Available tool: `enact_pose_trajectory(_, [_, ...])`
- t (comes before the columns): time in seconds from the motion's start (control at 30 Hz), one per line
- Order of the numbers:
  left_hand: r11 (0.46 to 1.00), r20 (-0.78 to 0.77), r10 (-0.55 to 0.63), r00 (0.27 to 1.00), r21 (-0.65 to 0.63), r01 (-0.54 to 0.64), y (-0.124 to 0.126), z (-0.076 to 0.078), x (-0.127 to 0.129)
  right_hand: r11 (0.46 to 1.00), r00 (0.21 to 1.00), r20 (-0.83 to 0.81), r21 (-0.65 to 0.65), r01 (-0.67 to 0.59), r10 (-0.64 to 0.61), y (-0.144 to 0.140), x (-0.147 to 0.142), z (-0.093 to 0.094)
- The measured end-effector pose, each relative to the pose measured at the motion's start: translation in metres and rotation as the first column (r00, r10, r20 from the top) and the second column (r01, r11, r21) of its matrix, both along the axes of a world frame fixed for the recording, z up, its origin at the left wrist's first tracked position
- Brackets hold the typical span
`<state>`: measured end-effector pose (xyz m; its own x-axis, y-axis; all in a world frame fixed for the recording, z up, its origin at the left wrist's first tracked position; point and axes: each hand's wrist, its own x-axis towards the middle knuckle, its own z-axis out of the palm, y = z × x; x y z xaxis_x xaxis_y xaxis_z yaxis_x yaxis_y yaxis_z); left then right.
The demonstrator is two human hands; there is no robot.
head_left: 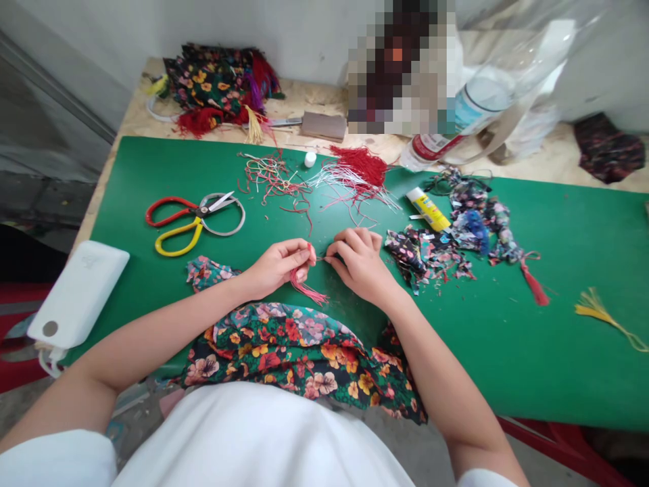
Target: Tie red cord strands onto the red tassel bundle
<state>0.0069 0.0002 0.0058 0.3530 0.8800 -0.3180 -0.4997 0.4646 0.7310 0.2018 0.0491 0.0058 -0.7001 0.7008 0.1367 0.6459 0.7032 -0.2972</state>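
Observation:
Between thumb and fingers, my left hand [280,268] pinches the head of a pink-red tassel [308,289], whose strands hang down to the right. My right hand [361,262] is closed just to the right, thumb and forefinger pinched together. A thin thread [322,258] seems to run from the tassel's top to those fingertips. Below both hands a flowered cloth [304,352] lies over the table's near edge. Beyond the hands are loose cut cords [271,177] and a heap of red and white threads [357,172].
On the green mat [507,352] lie scissors [197,220], a steel ring [230,230], a glue stick [428,208], fabric scraps [430,253], another pink tassel [535,281] and a yellow tassel [603,311]. A white power bank [78,294] sits at the left edge. Flowered pieces [218,84] and a plastic bottle [456,122] stand behind.

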Motion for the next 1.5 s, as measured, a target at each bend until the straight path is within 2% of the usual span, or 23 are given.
enact_pose_trajectory(0.1, [1.000,0.000,0.002,1.000,0.005,-0.002,0.000,0.000,0.000,0.997,0.991,-0.115,-0.057,0.054,-0.061,-0.002,-0.002,0.001])
enact_pose_trajectory(0.2, [1.000,-0.003,0.008,1.000,0.000,-0.008,0.000,-0.001,0.000,0.984,0.948,-0.287,-0.156,0.092,-0.134,-0.005,-0.005,0.002])
enact_pose_trajectory(0.33, [1.000,-0.015,0.010,1.000,0.012,-0.009,-0.001,-0.002,0.000,0.944,0.848,-0.472,-0.316,0.095,-0.243,-0.014,-0.011,0.003])
enact_pose_trajectory(0.47, [0.999,-0.045,-0.007,0.999,0.052,0.009,-0.001,-0.003,0.000,0.878,0.726,-0.576,-0.472,0.078,-0.375,-0.029,-0.020,0.002])
enact_pose_trajectory(0.63, [0.995,-0.054,-0.021,0.998,0.098,0.027,0.001,-0.001,0.000,0.777,0.569,-0.629,-0.629,0.026,-0.529,-0.041,-0.029,0.002])
enact_pose_trajectory(0.8, [0.993,-0.050,-0.013,0.999,0.112,0.019,0.001,-0.001,-0.001,0.675,0.397,-0.631,-0.737,-0.035,-0.667,-0.039,-0.032,0.005])
enact_pose_trajectory(0.9, [0.989,-0.064,-0.020,0.998,0.144,0.029,0.000,-0.003,-0.002,0.620,0.360,-0.607,-0.779,-0.094,-0.709,-0.037,-0.032,0.005])
enact_pose_trajectory(1.03, [0.987,-0.086,-0.024,0.996,0.159,0.038,0.000,-0.005,-0.002,0.593,0.384,-0.587,-0.796,-0.116,-0.713,-0.040,-0.034,0.004])
enact_pose_trajectory(1.13, [0.988,-0.094,-0.030,0.995,0.148,0.044,0.000,-0.005,-0.002,0.593,0.421,-0.577,-0.798,-0.108,-0.699,-0.044,-0.035,0.003])
enact_pose_trajectory(1.23, [0.993,-0.080,-0.035,0.996,0.110,0.043,0.000,-0.005,-0.002,0.627,0.478,-0.580,-0.775,-0.075,-0.660,-0.046,-0.034,0.002])
enact_pose_trajectory(1.3, [0.995,-0.061,-0.037,0.997,0.086,0.042,0.000,-0.004,-0.002,0.684,0.541,-0.594,-0.728,-0.046,-0.596,-0.046,-0.032,0.003])
enact_pose_trajectory(1.43, [0.996,-0.060,-0.044,0.997,0.078,0.049,0.000,-0.003,-0.002,0.855,0.677,-0.609,-0.516,0.058,-0.414,-0.043,-0.026,0.009])
enact_pose_trajectory(1.5, [0.994,-0.076,-0.064,0.995,0.086,0.070,0.000,-0.003,-0.002,0.897,0.714,-0.598,-0.431,0.095,-0.364,-0.040,-0.023,0.012])
